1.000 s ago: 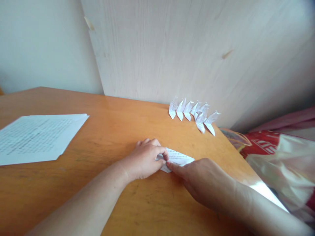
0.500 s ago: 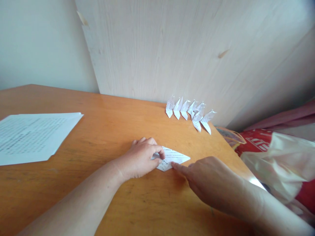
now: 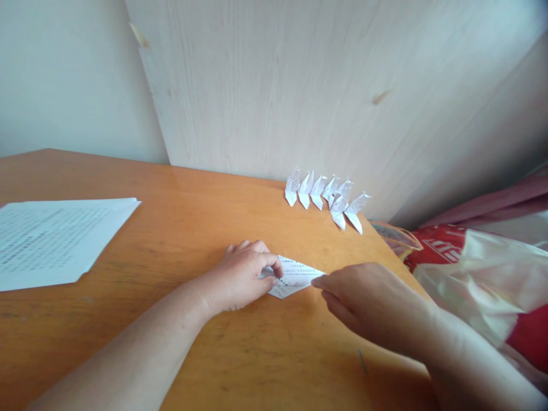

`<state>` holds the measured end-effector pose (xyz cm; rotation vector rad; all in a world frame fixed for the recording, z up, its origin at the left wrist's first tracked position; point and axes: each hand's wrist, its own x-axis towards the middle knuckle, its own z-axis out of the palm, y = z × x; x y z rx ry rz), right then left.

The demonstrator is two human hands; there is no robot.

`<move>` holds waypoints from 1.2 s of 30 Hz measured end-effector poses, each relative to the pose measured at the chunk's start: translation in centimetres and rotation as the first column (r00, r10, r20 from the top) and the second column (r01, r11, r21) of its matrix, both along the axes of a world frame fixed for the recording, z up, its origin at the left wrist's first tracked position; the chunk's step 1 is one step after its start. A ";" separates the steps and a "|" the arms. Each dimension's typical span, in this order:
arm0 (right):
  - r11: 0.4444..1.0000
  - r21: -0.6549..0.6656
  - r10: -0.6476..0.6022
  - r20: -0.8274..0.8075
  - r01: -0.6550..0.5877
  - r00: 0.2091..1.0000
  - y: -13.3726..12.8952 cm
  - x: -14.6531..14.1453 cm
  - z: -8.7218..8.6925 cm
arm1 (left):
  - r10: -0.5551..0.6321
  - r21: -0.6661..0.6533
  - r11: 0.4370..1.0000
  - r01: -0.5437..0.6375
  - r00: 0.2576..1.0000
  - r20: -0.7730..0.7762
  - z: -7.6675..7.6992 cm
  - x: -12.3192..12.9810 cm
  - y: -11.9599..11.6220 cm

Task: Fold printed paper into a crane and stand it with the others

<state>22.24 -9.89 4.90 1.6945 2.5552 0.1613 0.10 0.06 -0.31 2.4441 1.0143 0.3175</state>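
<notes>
Sliding along the lower edge of the folded paper [image 3: 295, 279], the right hand [image 3: 377, 297] has moved out from near the middle to the right-hand point, where its leading fingertip now touches. That suggests the crease on this side has been run out to its end, though whether it lies sharp is too small to tell. The right hand is mostly closed, one finger reaching forward; whether it pinches the tip or only presses on it, I cannot tell.

The left hand [image 3: 244, 277] has kept its place over the paper's left end, part-open, fingers curled and a small gap between thumb and index finger, steadying the piece rather than gripping it. The paper lies on the desk [image 3: 192, 228], well in from the far edge and nearer the right edge than the left.

By the far right corner stands a close group of folded pieces [image 3: 304, 197], pointed ends up. Printed sheets [image 3: 51, 240] lie toward the left edge, well apart from both hands. Beyond the right edge is a pale plastic bag [image 3: 488, 297].
</notes>
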 end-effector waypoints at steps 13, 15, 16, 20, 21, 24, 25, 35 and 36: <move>0.973 -0.100 0.174 -0.273 -0.208 0.946 1.5 -2.4 -2.1 | -0.062 -0.045 0.997 0.060 0.997 -0.040 0.3 -0.5 0.8; 0.974 -0.091 0.184 -0.231 -0.209 0.955 1.5 -2.6 -2.3 | -0.086 -0.065 0.995 0.082 0.995 -0.052 0.1 -0.7 1.2; 0.972 -0.074 0.205 -0.196 -0.223 0.959 1.5 -2.7 -2.4 | -0.096 -0.076 0.993 0.091 0.993 -0.062 0.1 -0.8 1.3; 0.955 0.007 0.296 -0.015 -0.296 0.955 1.4 -3.1 -3.1 | -0.125 -0.112 0.987 0.118 0.990 -0.060 0.1 -1.1 1.8; 0.955 0.027 0.295 0.010 -0.295 0.955 1.3 -3.2 -3.4 | -0.132 -0.117 0.985 0.125 0.990 -0.055 0.2 -1.1 1.9; 0.959 0.071 0.275 0.025 -0.276 0.961 1.3 -3.3 -3.8 | -0.147 -0.130 0.982 0.139 0.988 -0.053 0.4 -1.1 2.0; 0.958 0.077 0.277 0.022 -0.278 0.961 1.3 -3.4 -3.9 | -0.149 -0.131 0.981 0.141 0.987 -0.052 0.4 -1.1 2.0; 0.941 0.100 0.328 -0.019 -0.325 0.945 1.8 -4.0 -4.1 | -0.145 -0.104 0.985 0.140 0.989 -0.037 -0.5 -1.2 2.2; 0.937 0.107 0.337 -0.036 -0.332 0.941 1.8 -4.1 -4.1 | -0.155 -0.104 0.983 0.151 0.988 -0.026 -0.6 -1.3 2.3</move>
